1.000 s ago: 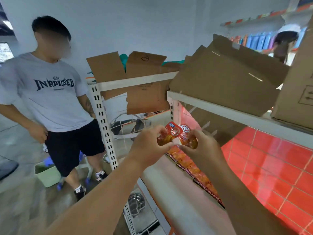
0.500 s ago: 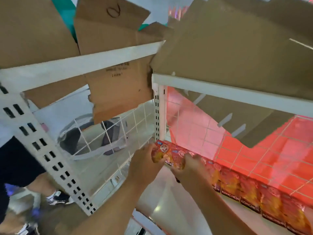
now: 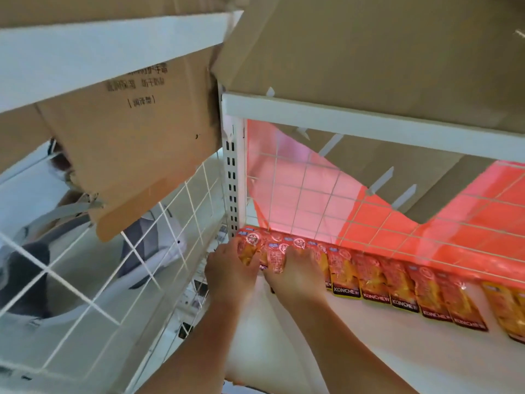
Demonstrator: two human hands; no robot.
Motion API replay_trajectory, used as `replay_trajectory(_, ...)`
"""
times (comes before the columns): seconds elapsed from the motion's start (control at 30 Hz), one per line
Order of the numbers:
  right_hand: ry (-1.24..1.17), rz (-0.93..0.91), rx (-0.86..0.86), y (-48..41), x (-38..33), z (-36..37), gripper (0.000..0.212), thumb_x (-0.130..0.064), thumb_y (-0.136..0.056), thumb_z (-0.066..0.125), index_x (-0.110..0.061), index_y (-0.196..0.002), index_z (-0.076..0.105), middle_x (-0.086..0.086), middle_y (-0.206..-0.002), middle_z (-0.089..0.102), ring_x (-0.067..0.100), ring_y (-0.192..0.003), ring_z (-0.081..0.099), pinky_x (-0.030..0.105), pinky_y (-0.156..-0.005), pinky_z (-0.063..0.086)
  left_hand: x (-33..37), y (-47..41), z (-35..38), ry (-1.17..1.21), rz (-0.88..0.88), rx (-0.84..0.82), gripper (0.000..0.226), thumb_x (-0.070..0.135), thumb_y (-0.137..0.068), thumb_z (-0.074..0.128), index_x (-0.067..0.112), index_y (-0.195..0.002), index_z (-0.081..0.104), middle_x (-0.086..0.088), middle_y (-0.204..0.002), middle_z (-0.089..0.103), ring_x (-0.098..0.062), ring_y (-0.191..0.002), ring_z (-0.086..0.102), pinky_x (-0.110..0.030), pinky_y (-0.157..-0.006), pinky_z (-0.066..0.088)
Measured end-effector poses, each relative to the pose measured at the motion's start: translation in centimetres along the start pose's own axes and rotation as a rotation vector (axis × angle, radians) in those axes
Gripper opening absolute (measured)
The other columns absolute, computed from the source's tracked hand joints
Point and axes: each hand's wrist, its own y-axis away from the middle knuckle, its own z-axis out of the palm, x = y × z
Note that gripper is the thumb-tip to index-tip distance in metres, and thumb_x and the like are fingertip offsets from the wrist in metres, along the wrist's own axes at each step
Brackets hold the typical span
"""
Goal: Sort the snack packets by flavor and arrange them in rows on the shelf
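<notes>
Orange packets gripped by L hand & R hand at shelf end; hasty shove prob. skews adjoining row.

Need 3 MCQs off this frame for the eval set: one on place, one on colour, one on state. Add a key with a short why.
1. Where along the packet row are the left hand and right hand?
A. at its left end, beside the upright post
B. at its right end
C. at its middle

2. What colour is the panel behind the back wire grid?
A. blue
B. red
C. green

3. What is the left hand doing?
A. hanging idle
B. lying flat on cardboard
C. gripping a snack packet

Key:
1 A: both hands meet at the row's leftmost packets, near the post.
2 B: red shows through the grid.
3 C: its fingers curl round the end packet.
</notes>
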Motion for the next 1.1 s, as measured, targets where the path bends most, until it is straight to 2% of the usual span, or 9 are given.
replay_trajectory(0.17, -0.031, -0.006, 0.071, -1.2, -1.2, 0.8, 0.055, -0.070, -0.083, 0.050, -0.020, -0.105, 0.054, 0.008, -0.109, 0.050, 0.033, -0.098, 0.056, 0.041, -0.081, 0.048, -0.7, -0.9, 1.3, -0.004, 0.027, 0.004, 0.051, 0.055, -0.086, 0.071, 0.025, -0.126, 0.068, -0.005, -0.110, 0.070, -0.030, -0.102, 0.062, -0.040, -0.088, 0.052)
replay_trajectory(0.37, -0.102, 0.052, 0.070, -2.6, -2.1, 1.4, 0.057, -0.071, -0.075, 0.054, -0.023, -0.106, 0.054, 0.007, -0.109, 0.047, 0.035, -0.098, 0.057, 0.043, -0.083, 0.051, -1.0, -1.4, 1.7, -0.014, 0.058, 0.004, 0.037, 0.049, -0.098, 0.054, 0.026, -0.123, 0.071, -0.005, -0.102, 0.070, -0.028, -0.092, 0.061, -0.037, -0.080, 0.048)
replay_trajectory(0.5, -0.081, 0.058, 0.060, -3.0, -2.4, 2.1, 0.059, -0.072, -0.078, 0.056, -0.022, -0.109, 0.053, 0.007, -0.111, 0.046, 0.034, -0.100, 0.057, 0.039, -0.077, 0.047, -1.3, -1.4, 1.8, 0.000, 0.064, 0.023, 0.033, 0.045, -0.097, 0.055, 0.024, -0.118, 0.072, -0.005, -0.096, 0.068, -0.023, -0.083, 0.056, -0.034, -0.073, 0.044)
replay_trajectory(0.63, -0.063, 0.044, 0.034, -3.3, -2.3, 2.5, 0.052, -0.069, -0.084, 0.051, -0.022, -0.106, 0.053, 0.006, -0.110, 0.045, 0.031, -0.095, 0.056, 0.037, -0.071, 0.047, -1.4, -1.5, 2.2, 0.024, 0.055, 0.029, 0.041, 0.049, -0.094, 0.051, 0.023, -0.118, 0.072, -0.004, -0.097, 0.067, -0.025, -0.086, 0.059, -0.036, -0.076, 0.048)
replay_trajectory(0.73, -0.050, 0.040, 0.027, -3.2, -2.0, 2.6, 0.049, -0.067, -0.086, 0.051, -0.022, -0.105, 0.054, 0.006, -0.109, 0.047, 0.028, -0.091, 0.056, 0.038, -0.073, 0.050, -1.3, -1.4, 2.2, 0.056, 0.046, 0.045, 0.059, 0.060, -0.087, 0.039, 0.025, -0.122, 0.071, -0.003, -0.098, 0.067, -0.025, -0.089, 0.060, -0.038, -0.079, 0.049)
replay_trajectory(0.8, -0.031, 0.036, 0.019, -3.2, -1.9, 2.6, 0.051, -0.067, -0.086, 0.052, -0.021, -0.109, 0.056, 0.007, -0.111, 0.048, 0.028, -0.093, 0.057, 0.037, -0.074, 0.050, -1.4, -1.4, 2.3, 0.057, 0.043, 0.043, 0.063, 0.061, -0.085, 0.036, 0.026, -0.125, 0.070, -0.002, -0.100, 0.067, -0.025, -0.092, 0.060, -0.038, -0.081, 0.050)
replay_trajectory(0.93, 0.002, 0.024, -0.011, -3.2, -1.8, 2.5, 0.052, -0.065, -0.087, 0.054, -0.020, -0.112, 0.055, 0.006, -0.112, 0.047, 0.027, -0.092, 0.058, 0.035, -0.069, 0.049, -1.5, -1.4, 2.3, 0.051, 0.033, 0.024, 0.052, 0.056, -0.090, 0.051, 0.026, -0.130, 0.067, -0.002, -0.105, 0.066, -0.025, -0.096, 0.059, -0.038, -0.084, 0.050)
replay_trajectory(1.1, -0.013, 0.014, -0.021, -3.1, -1.5, 2.3, 0.044, -0.062, -0.088, 0.055, -0.021, -0.106, 0.056, 0.006, -0.111, 0.045, 0.024, -0.083, 0.047, 0.035, -0.068, 0.044, -1.5, -1.4, 2.3, 0.055, 0.040, 0.022, 0.046, 0.048, -0.092, 0.063, 0.024, -0.130, 0.068, -0.003, -0.107, 0.066, -0.026, -0.099, 0.060, -0.038, -0.085, 0.049)
